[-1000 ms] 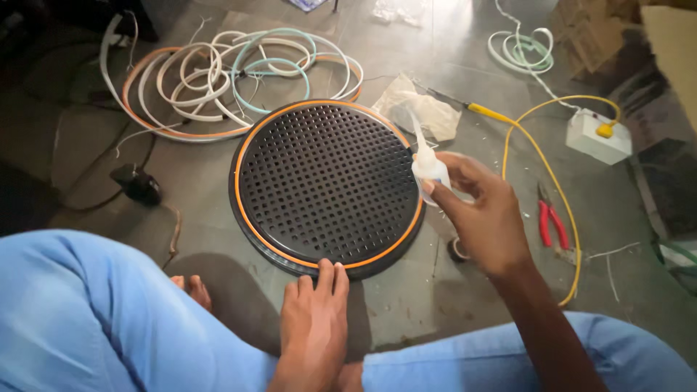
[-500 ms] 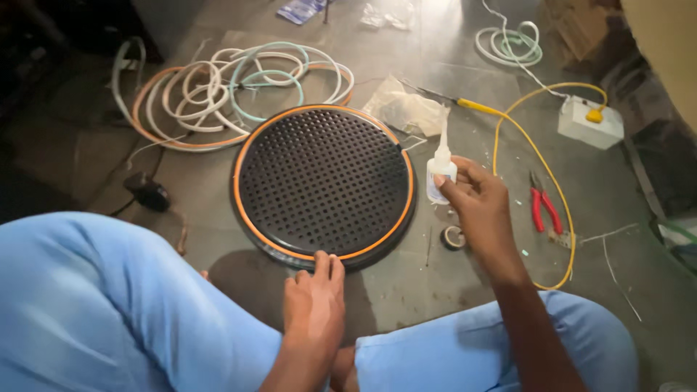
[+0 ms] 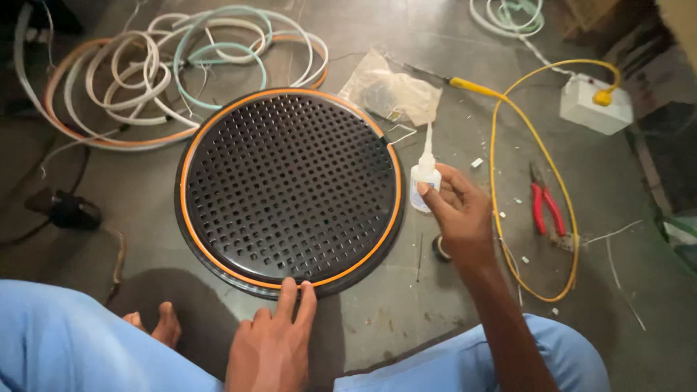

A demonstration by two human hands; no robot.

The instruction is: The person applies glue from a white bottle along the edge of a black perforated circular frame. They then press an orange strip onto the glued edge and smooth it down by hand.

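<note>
A round black perforated panel (image 3: 289, 185) lies on the grey floor, with an orange strip (image 3: 192, 239) set around its rim. My left hand (image 3: 272, 343) rests at the near edge, two fingertips pressing on the orange strip. My right hand (image 3: 457, 210) holds a small white glue bottle (image 3: 424, 176) upright just off the panel's right edge, its thin nozzle pointing up. My blue-trousered legs frame the bottom of the view, and bare toes (image 3: 156, 323) show at the lower left.
Coils of white, pale green and orange strip (image 3: 167, 69) lie behind the panel. A clear plastic bag (image 3: 388, 91), a yellow cable (image 3: 508, 189), red-handled pliers (image 3: 546, 207), a white box with a yellow plug (image 3: 594, 107) and a black plug (image 3: 65, 210) surround it.
My right hand has lowered the glue bottle slightly beside the panel's right edge. My left fingers stay pressed on the orange strip. The camera has moved closer.
</note>
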